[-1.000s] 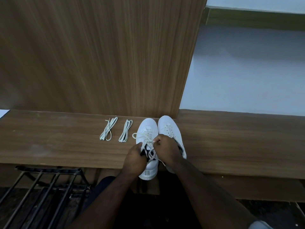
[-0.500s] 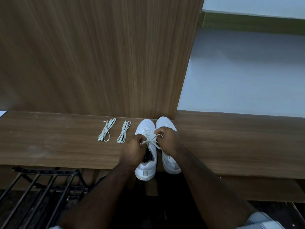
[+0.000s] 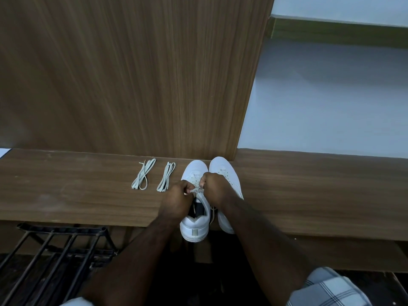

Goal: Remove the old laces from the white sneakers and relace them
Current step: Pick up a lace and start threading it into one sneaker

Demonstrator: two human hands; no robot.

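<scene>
Sneakers (image 3: 195,226) side by side on wooden ledge (image 3: 77,195). Left hand (image 3: 176,198) and right hand (image 3: 215,187) both pinch left shoe's lace (image 3: 197,190). Two spare laces (image 3: 154,176) lie beside.

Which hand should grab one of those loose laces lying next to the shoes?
Probably the left hand. The loose laces lie on the bench on its side of the left sneaker. The right hand would have to cross over. Both hands are pinching the shoe's lace now.
</scene>
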